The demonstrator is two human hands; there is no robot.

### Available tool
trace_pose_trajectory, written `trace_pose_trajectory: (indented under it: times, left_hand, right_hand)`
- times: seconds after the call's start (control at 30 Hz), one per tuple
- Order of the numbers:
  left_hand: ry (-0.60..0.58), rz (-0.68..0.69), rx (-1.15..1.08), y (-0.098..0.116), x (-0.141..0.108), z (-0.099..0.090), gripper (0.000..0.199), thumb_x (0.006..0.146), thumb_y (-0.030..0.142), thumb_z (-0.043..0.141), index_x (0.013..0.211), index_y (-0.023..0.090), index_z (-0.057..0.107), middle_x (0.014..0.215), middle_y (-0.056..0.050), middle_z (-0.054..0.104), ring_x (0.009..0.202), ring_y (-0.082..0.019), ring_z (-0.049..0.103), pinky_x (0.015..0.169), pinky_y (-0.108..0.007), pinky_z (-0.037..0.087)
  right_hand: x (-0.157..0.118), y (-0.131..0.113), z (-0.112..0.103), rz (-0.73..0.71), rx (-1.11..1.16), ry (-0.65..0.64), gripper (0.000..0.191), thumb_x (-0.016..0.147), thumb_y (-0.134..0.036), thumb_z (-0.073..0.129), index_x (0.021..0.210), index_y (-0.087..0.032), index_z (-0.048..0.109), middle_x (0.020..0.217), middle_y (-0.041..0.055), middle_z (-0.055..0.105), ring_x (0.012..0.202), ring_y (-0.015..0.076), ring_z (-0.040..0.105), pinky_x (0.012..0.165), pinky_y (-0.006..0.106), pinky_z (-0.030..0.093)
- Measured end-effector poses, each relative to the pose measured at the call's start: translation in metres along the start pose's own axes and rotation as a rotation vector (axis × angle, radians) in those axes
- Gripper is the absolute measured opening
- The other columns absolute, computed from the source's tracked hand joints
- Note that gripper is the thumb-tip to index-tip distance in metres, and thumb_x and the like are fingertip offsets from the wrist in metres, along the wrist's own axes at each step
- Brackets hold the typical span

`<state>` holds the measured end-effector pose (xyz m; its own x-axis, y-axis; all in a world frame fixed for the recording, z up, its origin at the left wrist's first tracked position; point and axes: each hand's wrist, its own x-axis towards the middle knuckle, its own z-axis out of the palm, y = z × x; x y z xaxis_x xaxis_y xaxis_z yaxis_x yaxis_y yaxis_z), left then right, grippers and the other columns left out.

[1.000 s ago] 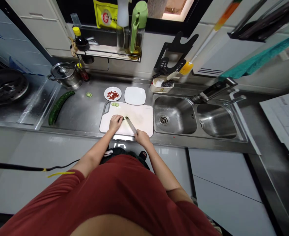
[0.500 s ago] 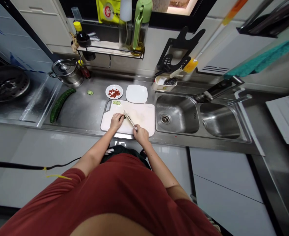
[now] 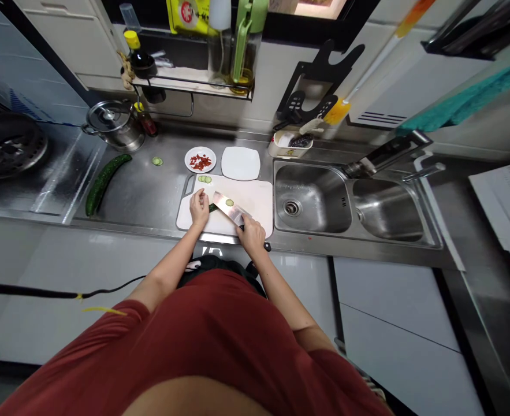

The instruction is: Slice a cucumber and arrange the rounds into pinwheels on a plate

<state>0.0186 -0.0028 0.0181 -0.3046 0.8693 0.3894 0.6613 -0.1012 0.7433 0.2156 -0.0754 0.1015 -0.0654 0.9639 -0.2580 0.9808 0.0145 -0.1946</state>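
Note:
My right hand (image 3: 252, 236) is wrapped round the handle of a knife (image 3: 225, 205), whose broad blade lies tilted flat over the white cutting board (image 3: 259, 199). One cucumber slice (image 3: 229, 203) rests on the blade. My left hand (image 3: 200, 207) is raised off to the left of the blade, its fingers curled; what they hold, if anything, is hidden. A small dark green cucumber piece (image 3: 212, 207) lies between that hand and the blade. Several cucumber slices (image 3: 205, 179) sit at the board's upper left corner.
Behind the board stand a plate of red pieces (image 3: 200, 160) and a white square plate (image 3: 241, 163). At left are a whole cucumber (image 3: 105, 184), more slices (image 3: 157, 162) and a steel pot (image 3: 115, 124). A double sink (image 3: 311, 199) is on the right.
My left hand has moved back to the left, off the cucumber piece. The knife has turned from upright to showing its broad side, with a slice on it.

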Motion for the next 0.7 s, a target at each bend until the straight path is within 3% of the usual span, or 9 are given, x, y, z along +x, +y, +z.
trace_pose_trajectory:
  times: [0.07, 0.17, 0.3, 0.53, 0.7]
  left_hand:
    - [-0.068, 0.085, 0.04, 0.012, 0.004, -0.004, 0.033, 0.095, 0.037, 0.041, 0.118, 0.02, 0.058, 0.112, -0.011, 0.06, 0.106, -0.023, 0.054, 0.093, -0.038, 0.044]
    - [-0.284, 0.258, 0.089, 0.032, 0.009, -0.005, 0.028, 0.089, 0.04, 0.053, 0.109, 0.024, 0.066, 0.115, -0.01, 0.059, 0.113, -0.027, 0.049, 0.099, -0.043, 0.038]
    - [-0.424, 0.345, 0.124, 0.046, 0.013, 0.0, 0.023, 0.084, 0.039, 0.062, 0.104, 0.028, 0.069, 0.118, -0.008, 0.059, 0.116, -0.029, 0.045, 0.103, -0.049, 0.029]
    - [-0.509, 0.354, 0.084, 0.056, 0.016, 0.002, 0.014, 0.084, 0.032, 0.062, 0.095, 0.026, 0.066, 0.104, -0.005, 0.062, 0.106, -0.026, 0.05, 0.097, -0.044, 0.033]
    - [-0.47, 0.256, 0.096, 0.063, 0.013, 0.004, 0.007, 0.085, 0.029, 0.061, 0.086, 0.023, 0.064, 0.085, -0.004, 0.066, 0.088, -0.023, 0.057, 0.087, -0.042, 0.038]
  right_hand:
    - [-0.001, 0.001, -0.001, 0.002, -0.019, -0.004, 0.047, 0.094, -0.04, 0.048, 0.137, -0.021, 0.043, 0.114, 0.0113, 0.062, 0.104, 0.0249, 0.055, 0.087, 0.032, 0.039]
    - [-0.003, 0.003, -0.003, 0.001, -0.046, 0.001, 0.049, 0.094, -0.038, 0.049, 0.139, -0.019, 0.041, 0.114, 0.0127, 0.061, 0.105, 0.0254, 0.053, 0.088, 0.032, 0.038]
    - [-0.005, 0.006, -0.003, -0.011, -0.066, 0.001, 0.051, 0.094, -0.037, 0.049, 0.141, -0.019, 0.038, 0.115, 0.0141, 0.06, 0.105, 0.0255, 0.052, 0.088, 0.032, 0.036]
    - [-0.007, 0.012, 0.001, -0.014, -0.075, 0.006, 0.051, 0.095, -0.038, 0.049, 0.141, -0.019, 0.039, 0.113, 0.0131, 0.06, 0.103, 0.0248, 0.052, 0.087, 0.031, 0.035]
    - [-0.009, 0.019, 0.005, 0.014, -0.08, 0.01, 0.047, 0.094, -0.037, 0.05, 0.138, -0.02, 0.042, 0.111, 0.0115, 0.061, 0.102, 0.024, 0.053, 0.086, 0.031, 0.036]
